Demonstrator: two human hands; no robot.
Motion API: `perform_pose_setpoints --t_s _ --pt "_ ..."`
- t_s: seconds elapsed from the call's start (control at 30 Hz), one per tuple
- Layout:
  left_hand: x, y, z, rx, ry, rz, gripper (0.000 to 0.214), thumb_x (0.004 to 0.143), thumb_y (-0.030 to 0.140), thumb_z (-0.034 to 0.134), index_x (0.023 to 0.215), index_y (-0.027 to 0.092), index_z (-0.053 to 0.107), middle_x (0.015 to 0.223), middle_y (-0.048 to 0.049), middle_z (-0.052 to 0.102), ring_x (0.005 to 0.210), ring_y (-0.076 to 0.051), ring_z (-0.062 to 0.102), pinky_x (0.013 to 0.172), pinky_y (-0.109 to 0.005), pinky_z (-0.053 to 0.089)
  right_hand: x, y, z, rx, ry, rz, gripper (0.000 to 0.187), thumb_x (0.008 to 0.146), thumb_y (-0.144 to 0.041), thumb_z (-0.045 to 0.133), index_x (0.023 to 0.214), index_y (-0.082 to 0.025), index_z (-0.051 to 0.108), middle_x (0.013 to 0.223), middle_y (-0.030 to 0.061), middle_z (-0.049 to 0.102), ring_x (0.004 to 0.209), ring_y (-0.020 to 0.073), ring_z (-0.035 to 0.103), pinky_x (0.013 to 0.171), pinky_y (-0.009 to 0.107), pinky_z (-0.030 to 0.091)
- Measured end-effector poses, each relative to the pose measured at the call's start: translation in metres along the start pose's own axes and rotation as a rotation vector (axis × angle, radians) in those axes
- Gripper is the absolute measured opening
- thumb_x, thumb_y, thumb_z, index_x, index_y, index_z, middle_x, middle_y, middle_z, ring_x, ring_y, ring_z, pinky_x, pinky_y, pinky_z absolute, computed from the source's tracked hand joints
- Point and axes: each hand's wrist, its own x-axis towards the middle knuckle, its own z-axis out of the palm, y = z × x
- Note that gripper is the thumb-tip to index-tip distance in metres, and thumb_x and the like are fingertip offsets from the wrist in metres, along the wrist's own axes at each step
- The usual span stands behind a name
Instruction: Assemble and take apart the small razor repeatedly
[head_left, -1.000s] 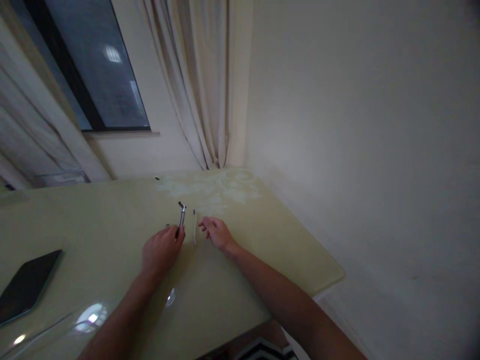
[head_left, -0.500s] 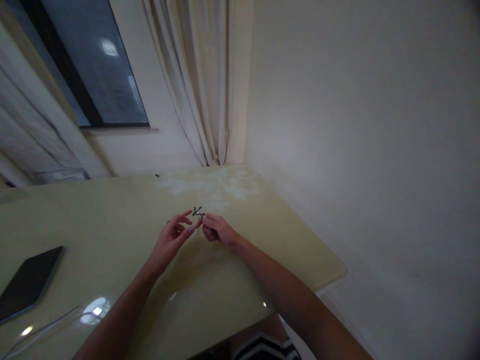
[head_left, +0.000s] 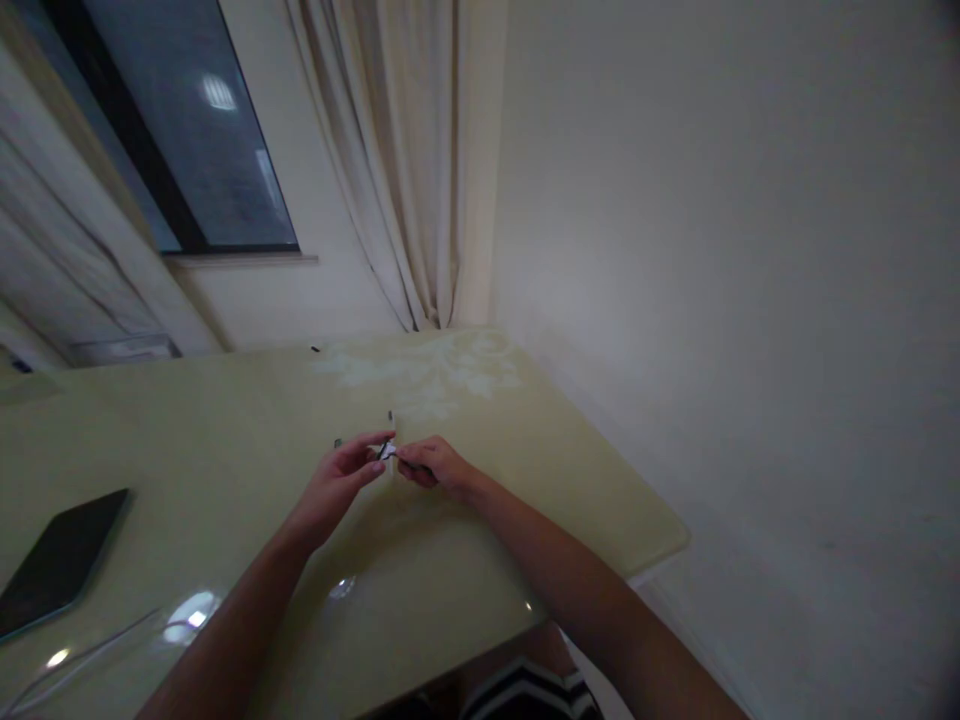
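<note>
My left hand (head_left: 341, 480) has its thumb and fingertips closed about a small silver-and-dark metal piece (head_left: 386, 450), too small to name. From the other side, my right hand (head_left: 435, 463) pinches the same piece, its remaining fingers curled in. Just behind the fingertips lies a thin pale stick with a dark tip (head_left: 390, 415), partly hidden by the hands. Past the knuckles of my left hand sits a small dark object (head_left: 337, 442), mostly covered.
The glossy pale yellow-green table (head_left: 225, 430) has its right edge near the wall (head_left: 712, 300). A dark flat tablet-like slab (head_left: 64, 555) rests at left, with a thin cable (head_left: 97, 650) in front. A tiny black piece (head_left: 315, 349) lies by the far edge, near the curtain (head_left: 405, 170).
The metal piece has come down and slightly left, nearer the left fingertips. My left thumb and fingers have closed in around it, and my right hand has shifted a little left.
</note>
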Motion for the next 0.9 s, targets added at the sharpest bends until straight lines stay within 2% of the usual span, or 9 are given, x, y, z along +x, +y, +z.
perform_pose_setpoints --t_s 0.2,0.27,0.37,0.43,0.53,0.63,0.73,0.8,0.9 --pt "-0.001 -0.004 0.004 -0.167 0.047 -0.044 0.055 0.060 0.042 0.095 0.110 0.023 0.082 0.105 -0.0080 0.078 0.091 -0.021 0.068 0.083 -0.030 0.054 0.001 -0.004 -0.003 -0.026 -0.031 0.018 0.050 0.083 -0.064 0.067 0.066 -0.016 0.062 0.045 -0.0089 0.037 0.043 0.0069 0.026 0.047 0.027 0.015" --pt "-0.001 -0.007 0.004 -0.225 0.056 -0.068 0.055 0.058 0.040 0.097 0.108 0.024 0.082 0.104 -0.0068 0.077 0.087 -0.019 0.067 0.080 -0.027 0.054 0.001 -0.004 -0.004 -0.058 -0.022 -0.013 0.051 0.083 -0.063 0.068 0.066 -0.016 0.063 0.045 -0.0086 0.038 0.043 0.0066 0.027 0.047 0.027 0.016" --pt "-0.001 -0.010 -0.001 -0.284 0.143 -0.052 0.054 0.057 0.041 0.097 0.107 0.028 0.081 0.106 -0.0027 0.075 0.078 -0.012 0.063 0.074 -0.023 0.052 0.004 -0.003 -0.007 -0.054 0.019 -0.041 0.052 0.081 -0.064 0.070 0.066 -0.015 0.064 0.045 -0.0077 0.040 0.043 0.0066 0.029 0.047 0.027 0.017" --pt "0.000 -0.010 -0.005 -0.240 0.203 -0.024 0.056 0.061 0.045 0.095 0.112 0.028 0.079 0.105 -0.0014 0.074 0.073 -0.010 0.059 0.072 -0.023 0.051 0.007 -0.004 -0.009 0.033 0.086 -0.063 0.054 0.079 -0.068 0.070 0.065 -0.016 0.062 0.046 -0.0078 0.040 0.043 0.0064 0.029 0.046 0.026 0.016" --pt "0.004 -0.008 -0.002 0.044 0.153 -0.006 0.059 0.071 0.048 0.087 0.124 0.025 0.075 0.088 0.0001 0.071 0.068 -0.011 0.057 0.066 -0.023 0.048 0.013 -0.010 -0.019 0.252 0.241 -0.131 0.059 0.079 -0.076 0.064 0.065 -0.019 0.056 0.048 -0.0091 0.034 0.042 0.0058 0.024 0.044 0.025 0.013" --pt "0.016 -0.007 0.022 0.402 -0.002 0.098 0.052 0.074 0.045 0.083 0.121 0.024 0.076 0.082 -0.0007 0.069 0.066 -0.015 0.057 0.062 -0.026 0.047 0.013 -0.020 -0.039 0.409 0.413 -0.200 0.063 0.080 -0.081 0.058 0.064 -0.021 0.050 0.048 -0.0101 0.029 0.041 0.0058 0.018 0.043 0.024 0.010" --pt "0.039 -0.011 0.061 0.648 -0.153 0.272 0.039 0.074 0.032 0.081 0.113 0.025 0.080 0.096 -0.0062 0.074 0.081 -0.021 0.062 0.074 -0.033 0.050 0.007 -0.029 -0.065 0.471 0.563 -0.247 0.062 0.083 -0.080 0.056 0.064 -0.022 0.047 0.046 -0.0105 0.026 0.041 0.0064 0.015 0.041 0.023 0.010" --pt "0.062 -0.014 0.088 0.771 -0.222 0.273 0.040 0.071 0.024 0.082 0.111 0.024 0.080 0.097 -0.0077 0.076 0.090 -0.025 0.064 0.082 -0.035 0.049 0.002 -0.033 -0.081 0.488 0.630 -0.269 0.061 0.085 -0.078 0.055 0.063 -0.022 0.046 0.045 -0.0105 0.025 0.040 0.0066 0.015 0.040 0.023 0.010" --pt "0.100 -0.022 0.119 0.826 -0.228 0.209 0.041 0.070 0.020 0.083 0.111 0.021 0.080 0.099 -0.0093 0.077 0.093 -0.025 0.066 0.085 -0.035 0.048 -0.005 -0.034 -0.099 0.523 0.702 -0.298 0.061 0.087 -0.076 0.055 0.061 -0.022 0.044 0.043 -0.0105 0.025 0.037 0.0064 0.016 0.038 0.023 0.011"
